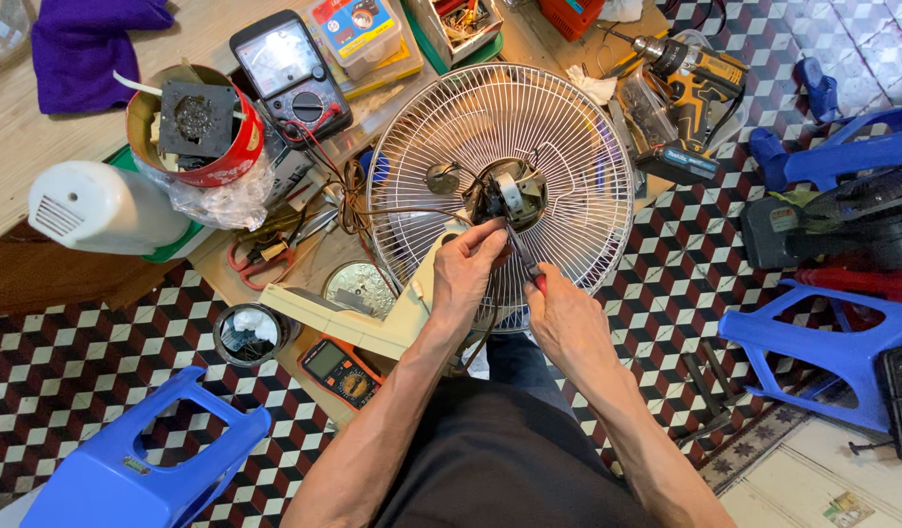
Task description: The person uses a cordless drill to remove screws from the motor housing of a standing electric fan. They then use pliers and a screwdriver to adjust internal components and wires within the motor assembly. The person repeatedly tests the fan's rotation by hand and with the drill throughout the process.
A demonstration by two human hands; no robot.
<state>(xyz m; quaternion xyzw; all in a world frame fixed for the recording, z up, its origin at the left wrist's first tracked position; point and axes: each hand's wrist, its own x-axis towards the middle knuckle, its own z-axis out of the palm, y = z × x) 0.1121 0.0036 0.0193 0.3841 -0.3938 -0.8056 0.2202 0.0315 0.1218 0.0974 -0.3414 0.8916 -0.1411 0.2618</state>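
Observation:
A round white wire fan guard [578,137] lies face up in front of me, with the bare fan motor [508,192] at its centre. My left hand [463,269] pinches a wire or small part at the motor's lower edge. My right hand [563,315] grips a red-handled tool [526,262], its dark tip pointing up toward the motor. A cream fan stand [378,325] lies under my left forearm.
Around it: an analog multimeter [290,73], an orange digital meter [340,372], a red can [192,125], red-handled pliers [260,256], a cordless drill [694,93], a white housing [97,207]. Blue plastic stools [138,464] [825,342] stand on the checkered floor.

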